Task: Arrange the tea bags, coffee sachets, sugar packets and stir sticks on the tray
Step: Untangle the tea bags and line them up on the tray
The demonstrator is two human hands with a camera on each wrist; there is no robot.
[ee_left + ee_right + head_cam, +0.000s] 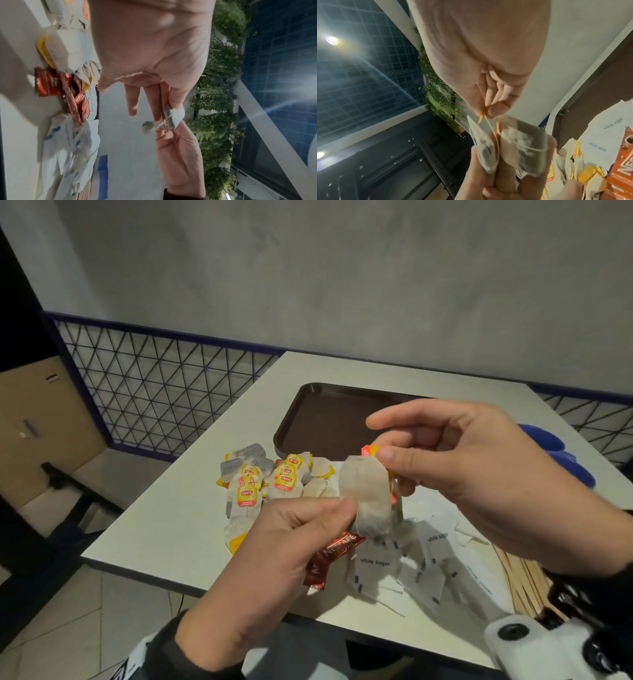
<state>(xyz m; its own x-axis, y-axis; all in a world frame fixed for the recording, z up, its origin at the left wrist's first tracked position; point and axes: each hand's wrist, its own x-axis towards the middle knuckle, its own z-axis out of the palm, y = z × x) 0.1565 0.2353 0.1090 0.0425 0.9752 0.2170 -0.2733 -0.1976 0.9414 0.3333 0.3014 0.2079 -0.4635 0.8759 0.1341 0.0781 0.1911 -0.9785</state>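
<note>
Above the table's near edge both hands hold a pair of tea bags [371,501]. My left hand [346,510] pinches the two paper bags [522,146] from below. My right hand [387,463] pinches a yellow-red tag [371,451] and its string [483,112] at the top. The brown tray [329,419] lies bare at the back. In front of it sit a pile of tea bags [274,477], red coffee sachets [335,553], white sugar packets [411,570] and wooden stir sticks [524,583].
The white table [178,508] ends close to my body, and its left edge drops to a tiled floor. A black mesh railing [154,392] runs behind and to the left. A blue object [555,450] lies at the right edge. A cardboard box [41,422] stands far left.
</note>
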